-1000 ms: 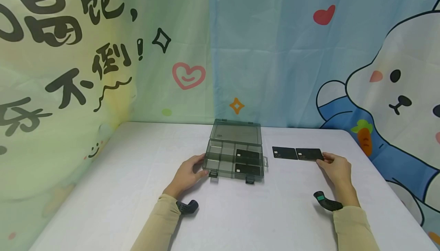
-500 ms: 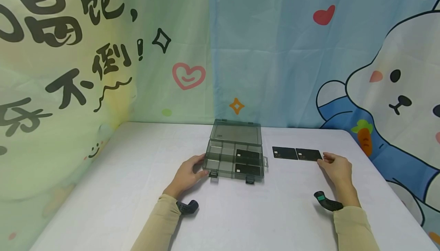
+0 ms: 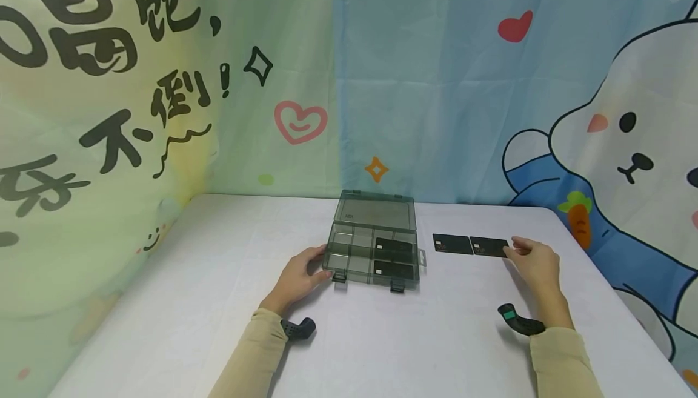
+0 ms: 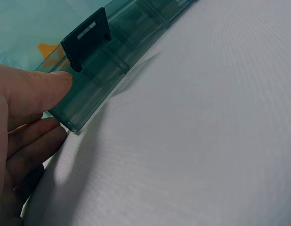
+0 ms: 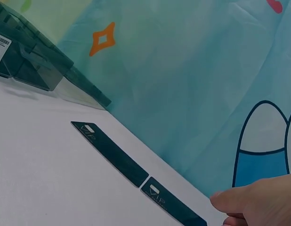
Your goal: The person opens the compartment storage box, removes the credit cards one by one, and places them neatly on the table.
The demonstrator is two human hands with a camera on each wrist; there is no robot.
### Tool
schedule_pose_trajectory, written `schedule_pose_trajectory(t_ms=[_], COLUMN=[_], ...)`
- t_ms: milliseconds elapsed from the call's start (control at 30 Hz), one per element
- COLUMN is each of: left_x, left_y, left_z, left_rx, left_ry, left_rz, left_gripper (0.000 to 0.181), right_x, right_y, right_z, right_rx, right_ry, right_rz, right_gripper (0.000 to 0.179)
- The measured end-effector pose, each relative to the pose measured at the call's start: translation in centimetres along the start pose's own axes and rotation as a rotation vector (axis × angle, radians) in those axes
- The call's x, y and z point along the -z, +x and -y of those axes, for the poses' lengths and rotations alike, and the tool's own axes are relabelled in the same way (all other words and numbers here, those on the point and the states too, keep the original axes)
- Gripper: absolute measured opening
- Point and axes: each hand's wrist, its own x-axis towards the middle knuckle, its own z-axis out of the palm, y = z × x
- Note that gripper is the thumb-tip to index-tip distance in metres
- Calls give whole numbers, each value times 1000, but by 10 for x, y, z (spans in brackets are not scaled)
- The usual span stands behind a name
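Note:
An open, clear grey-green plastic compartment box [image 3: 349, 274] stands mid-table, its lid [image 3: 375, 211] tipped back. Two black cards lie inside its right compartments, a rear card [image 3: 394, 250] and a front card [image 3: 394, 269]. My left hand [image 3: 294, 277] grips the box's left front corner, thumb on the front wall in the left wrist view. To the right of the box, a left VIP card [image 3: 452, 244] and a right VIP card [image 3: 489, 247] lie flat, end to end. Beside the right card's outer end is my right hand [image 3: 537, 265], nothing visible between its fingers.
A white cloth covers the table [image 3: 409, 337]. Behind it hangs a printed curtain [image 3: 436, 113]. Two latches hang at the box's front, one of them a dark latch [image 3: 397, 286]. A hanging tab [image 3: 422, 257] juts from the box's right side.
My right fingertips have come off the right VIP card's outer end, which has settled flat. The left hand and the box have stayed in place.

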Motion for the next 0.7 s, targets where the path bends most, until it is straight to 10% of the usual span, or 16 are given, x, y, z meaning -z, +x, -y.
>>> schedule_pose_trajectory(t_ms=[500,700], left_x=[0,1], left_y=[1,0], left_z=[0,-3], left_rx=[1,11], left_ry=[-7,-12], left_rz=[7,6], left_gripper=[64,64], right_x=[-20,0], right_y=[32,2], right_z=[-15,35], right_rx=[182,208], right_ry=[-32,36], right_rz=[-94,-54], right_gripper=[62,52])
